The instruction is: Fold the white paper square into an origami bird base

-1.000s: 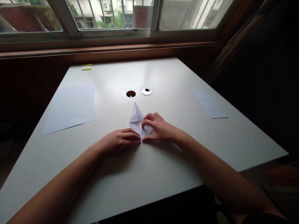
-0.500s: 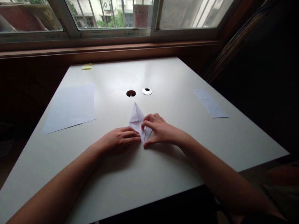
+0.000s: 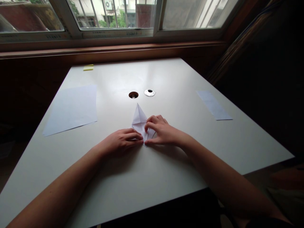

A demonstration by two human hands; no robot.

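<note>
A folded piece of white paper (image 3: 139, 118) lies on the white table, its sharp point facing the window and creases across its middle. My left hand (image 3: 125, 138) rests on its lower left edge, fingers together and pressing it down. From the right, my right hand (image 3: 160, 130) grips the lower right part, with the thumb near the bottom tip and the fingers curled over the paper. Both hands hide portions of the lower half.
White sheets (image 3: 71, 109) lie at the left and a narrow paper strip (image 3: 214, 105) at the right. Yellow sticky notes (image 3: 88, 67) sit at the far edge. Beyond the paper are a round cable hole (image 3: 133, 95) and its metal cover (image 3: 149, 92). A window (image 3: 111, 19) stands behind.
My right thumb has shifted slightly up and left along the paper's lower tip. The left hand stays almost where it was.
</note>
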